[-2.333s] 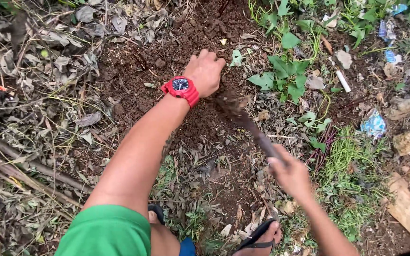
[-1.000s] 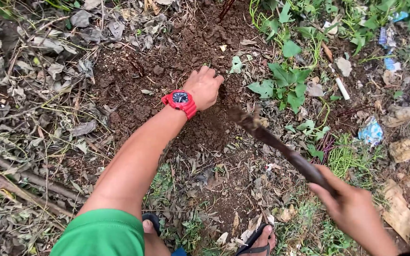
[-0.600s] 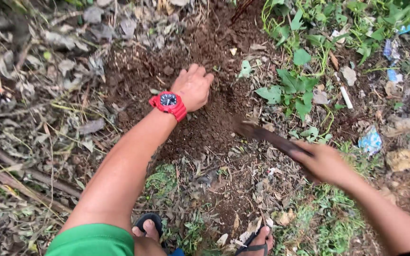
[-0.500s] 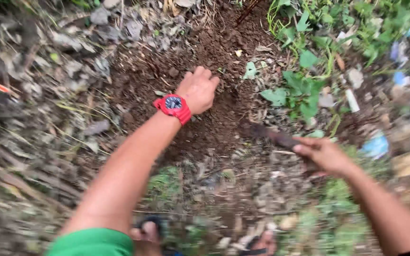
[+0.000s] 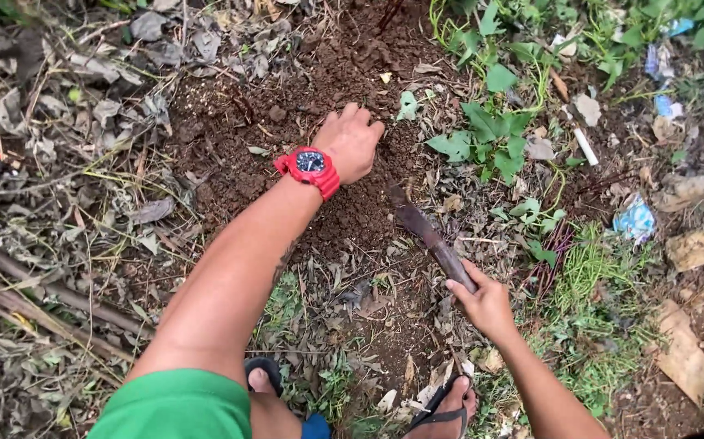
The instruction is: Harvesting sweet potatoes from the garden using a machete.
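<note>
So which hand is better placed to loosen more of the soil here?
Probably the right hand: it grips the soil-caked blade, whose tip meets the dug soil patch. The left hand is bare, resting knuckles-up on the dirt.

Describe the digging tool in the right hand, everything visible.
The digging tool is a long, narrow, dark brown blade, looking rusty and soil-caked. It slants from the right hand, which grips its lower end, up-left to its tip at the loose brown soil just below the left hand. Its handle is hidden inside the grip.
</note>
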